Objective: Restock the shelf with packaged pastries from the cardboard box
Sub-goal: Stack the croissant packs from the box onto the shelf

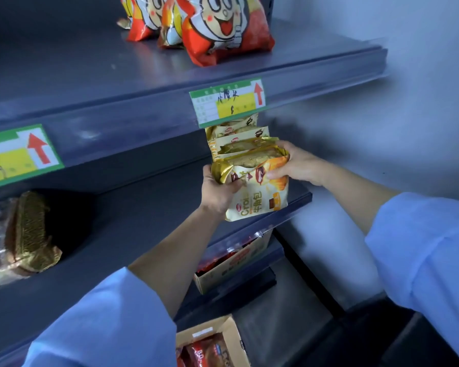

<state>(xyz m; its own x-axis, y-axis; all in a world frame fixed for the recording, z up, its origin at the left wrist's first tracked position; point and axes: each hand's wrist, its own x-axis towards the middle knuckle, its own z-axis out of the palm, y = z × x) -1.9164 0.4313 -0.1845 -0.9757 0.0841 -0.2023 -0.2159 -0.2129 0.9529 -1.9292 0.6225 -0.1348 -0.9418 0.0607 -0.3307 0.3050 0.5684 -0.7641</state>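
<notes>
Croissant packet (257, 192) — gripped by both closed hands, left (217, 189) and right (293, 165) — is being shelved; next, push it back against the row (239, 136).

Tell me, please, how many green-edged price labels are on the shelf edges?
2: one price label above the croissant packets, another price label at the far left, cut by the frame. More may lie outside view.

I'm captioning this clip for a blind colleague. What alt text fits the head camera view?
Both hands, left hand and right hand, hold a gold croissant packet at the front of a row of packets on a dark shelf. Above stand orange snack bags; below, a cardboard box holds red packets.
</notes>
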